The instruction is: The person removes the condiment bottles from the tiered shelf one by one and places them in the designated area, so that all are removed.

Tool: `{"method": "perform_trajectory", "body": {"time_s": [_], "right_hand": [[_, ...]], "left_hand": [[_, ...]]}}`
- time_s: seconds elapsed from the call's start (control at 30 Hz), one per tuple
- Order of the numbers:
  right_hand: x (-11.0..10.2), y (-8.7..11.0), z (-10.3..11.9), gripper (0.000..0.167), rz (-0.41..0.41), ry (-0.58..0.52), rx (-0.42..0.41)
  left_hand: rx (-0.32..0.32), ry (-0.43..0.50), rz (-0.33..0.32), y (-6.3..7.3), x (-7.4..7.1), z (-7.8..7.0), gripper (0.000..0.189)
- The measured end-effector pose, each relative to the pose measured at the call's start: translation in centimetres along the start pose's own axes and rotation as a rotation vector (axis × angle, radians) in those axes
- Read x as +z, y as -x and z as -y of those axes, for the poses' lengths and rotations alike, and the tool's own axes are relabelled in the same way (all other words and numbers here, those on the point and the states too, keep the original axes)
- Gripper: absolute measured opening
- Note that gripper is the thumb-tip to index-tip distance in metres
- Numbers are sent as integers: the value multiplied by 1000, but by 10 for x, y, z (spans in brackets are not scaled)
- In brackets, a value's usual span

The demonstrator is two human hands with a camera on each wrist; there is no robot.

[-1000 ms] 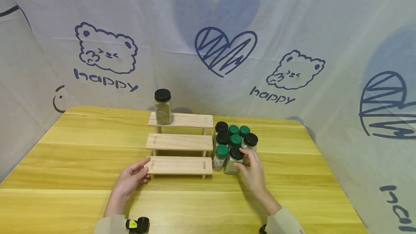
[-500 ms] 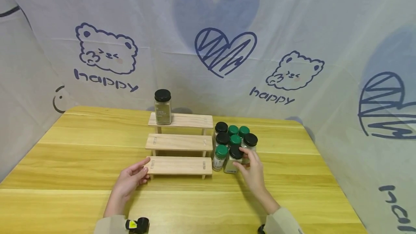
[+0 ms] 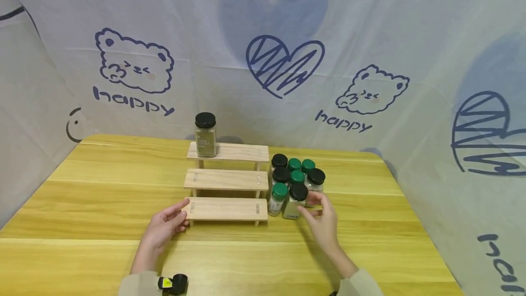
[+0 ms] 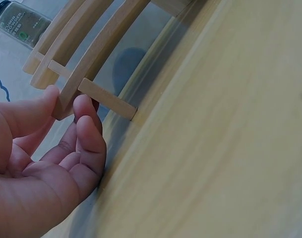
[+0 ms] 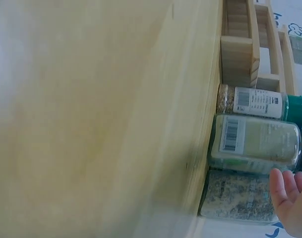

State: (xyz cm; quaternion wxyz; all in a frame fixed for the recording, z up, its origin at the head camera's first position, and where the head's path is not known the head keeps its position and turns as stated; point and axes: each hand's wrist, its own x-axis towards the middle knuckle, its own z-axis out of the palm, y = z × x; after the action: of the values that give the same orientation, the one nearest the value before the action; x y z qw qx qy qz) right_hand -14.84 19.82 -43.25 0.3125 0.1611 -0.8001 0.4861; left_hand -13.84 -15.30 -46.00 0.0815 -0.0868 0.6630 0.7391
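Note:
My left hand [image 3: 164, 225] pinches the left end of the lowest shelf [image 3: 228, 209] of a pale wooden three-step rack, thumb on top and fingers curled beneath in the left wrist view. On the right, my right hand [image 3: 322, 223] holds a square spice jar [image 3: 291, 207] of pale powder with a black lid. Its thumb is at the jar's front and its other fingers reach along the right side. In the right wrist view the powder jar [image 5: 255, 144] stands upright on the table between a green-capped bottle [image 5: 260, 103] and a coarse-filled jar [image 5: 237, 196].
A cumin powder jar [image 3: 206, 136] stands at the left of the top shelf [image 3: 242, 152]. Several green-capped bottles [image 3: 294, 164] and black-lidded jars [image 3: 316, 176] crowd behind the powder jar, close to the rack's right side. A printed cloth [image 3: 230, 86] hangs behind the table [image 3: 102, 186].
My right hand's upper fingers have slid off the black lid, down to the jar's right side. The left hand keeps its hold on the shelf; the jars stay nearly in place.

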Motion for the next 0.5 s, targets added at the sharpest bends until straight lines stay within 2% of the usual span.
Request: {"method": "perform_trajectory", "body": {"time_s": [0.17, 0.5], "right_hand": [[-1, 1, 20, 28, 12, -72, 49], [4, 10, 6, 17, 41, -109, 123]], "left_hand": [[-1, 5, -3, 1, 0, -2, 43], [-4, -21, -15, 1, 0, -4, 44]]}}
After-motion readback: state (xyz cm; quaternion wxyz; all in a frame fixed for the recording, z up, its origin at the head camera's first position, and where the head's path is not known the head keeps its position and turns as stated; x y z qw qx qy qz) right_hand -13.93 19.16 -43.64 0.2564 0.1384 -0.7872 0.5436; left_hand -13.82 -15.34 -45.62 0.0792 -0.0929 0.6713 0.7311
